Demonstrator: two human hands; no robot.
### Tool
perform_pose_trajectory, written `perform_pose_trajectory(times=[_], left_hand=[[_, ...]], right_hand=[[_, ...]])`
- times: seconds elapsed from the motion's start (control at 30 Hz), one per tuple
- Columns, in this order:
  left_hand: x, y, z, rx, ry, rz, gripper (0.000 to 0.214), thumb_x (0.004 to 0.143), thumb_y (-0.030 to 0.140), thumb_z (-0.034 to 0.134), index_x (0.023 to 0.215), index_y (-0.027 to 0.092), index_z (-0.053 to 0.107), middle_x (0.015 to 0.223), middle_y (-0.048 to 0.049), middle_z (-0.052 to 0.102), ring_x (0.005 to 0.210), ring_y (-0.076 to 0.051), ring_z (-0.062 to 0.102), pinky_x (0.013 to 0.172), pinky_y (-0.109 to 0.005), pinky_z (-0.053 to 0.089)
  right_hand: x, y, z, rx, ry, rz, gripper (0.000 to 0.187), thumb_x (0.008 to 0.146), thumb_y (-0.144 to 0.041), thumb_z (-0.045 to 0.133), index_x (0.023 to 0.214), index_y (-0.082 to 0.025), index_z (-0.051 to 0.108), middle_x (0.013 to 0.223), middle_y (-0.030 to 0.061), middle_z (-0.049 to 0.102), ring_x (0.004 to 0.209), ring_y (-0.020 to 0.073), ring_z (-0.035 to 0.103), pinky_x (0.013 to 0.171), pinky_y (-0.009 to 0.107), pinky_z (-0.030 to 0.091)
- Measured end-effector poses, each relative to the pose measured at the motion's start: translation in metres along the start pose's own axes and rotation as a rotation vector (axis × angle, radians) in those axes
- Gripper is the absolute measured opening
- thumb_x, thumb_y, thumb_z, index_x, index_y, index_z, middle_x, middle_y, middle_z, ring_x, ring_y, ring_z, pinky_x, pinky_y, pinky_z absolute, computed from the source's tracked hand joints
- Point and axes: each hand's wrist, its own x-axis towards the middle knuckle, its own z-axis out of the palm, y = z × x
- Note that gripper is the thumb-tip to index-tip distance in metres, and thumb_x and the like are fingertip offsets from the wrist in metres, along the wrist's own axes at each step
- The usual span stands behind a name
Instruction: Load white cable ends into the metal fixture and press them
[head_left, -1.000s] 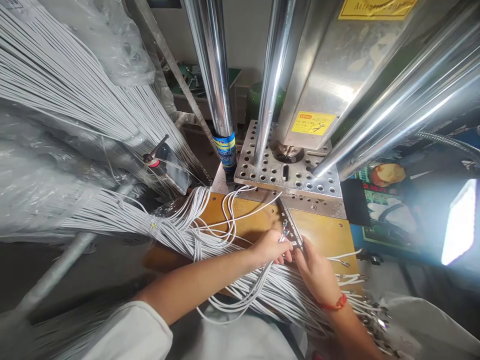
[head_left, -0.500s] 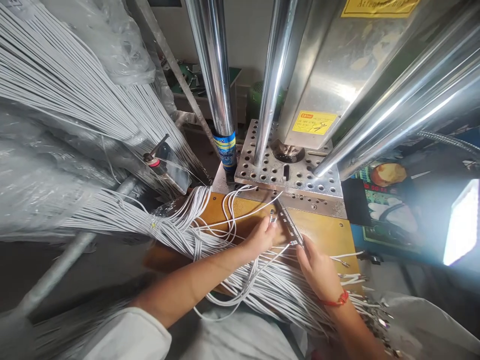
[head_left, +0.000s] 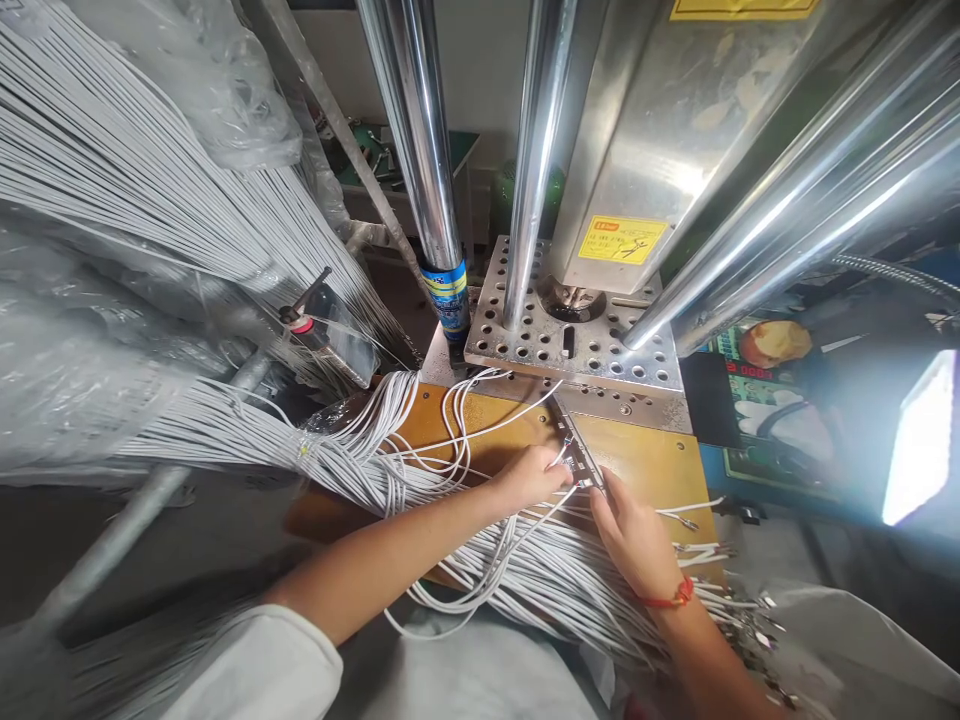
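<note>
My left hand is closed with its fingers pinched on a white cable. Its small metal connector sticks out over a dark metal bar with a row of slots; whether it touches a slot I cannot tell. My right hand grips the bar's near end, thumb and fingers along its edge. Another cable end lies at that near end, between the two hands. The bar's far end reaches the perforated steel plate. Beneath both forearms runs a thick bundle of white cables.
Chrome columns and a steel housing rise from the plate. A yellowish board carries the cables. More plastic-wrapped cables hang at left. A bright screen stands at right, near a green panel.
My left hand has moved right and slightly down, bringing the connector over the bar. The right hand keeps its grip in nearly the same place. The view has shifted slightly.
</note>
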Motion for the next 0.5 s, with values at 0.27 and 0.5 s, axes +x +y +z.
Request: perform_pose_trajectory(times=[0.27, 0.5], left_hand=[[-0.001, -0.004, 0.006, 0.004, 0.002, 0.004, 0.021, 0.072, 0.025, 0.044, 0.069, 0.011, 0.059, 0.051, 0.0026, 0.045, 0.047, -0.008, 0.039, 0.046, -0.020, 0.029], [-0.005, 0.005, -0.012, 0.181, 0.207, 0.225, 0.026, 0.082, 0.027, 0.033, 0.082, 0.015, 0.057, 0.071, -0.0019, 0.058, 0.065, -0.011, 0.051, 0.061, -0.022, 0.038]], right_hand=[[-0.004, 0.000, 0.012, -0.089, 0.082, -0.102, 0.043, 0.087, -0.035, 0.029, 0.123, -0.014, 0.042, 0.075, 0.0075, 0.066, 0.062, 0.0207, 0.063, 0.053, 0.027, 0.042], [-0.002, 0.008, 0.007, 0.013, 0.099, -0.078, 0.042, 0.086, -0.037, 0.032, 0.120, -0.016, 0.046, 0.076, 0.0046, 0.066, 0.064, 0.0205, 0.062, 0.054, 0.027, 0.044]])
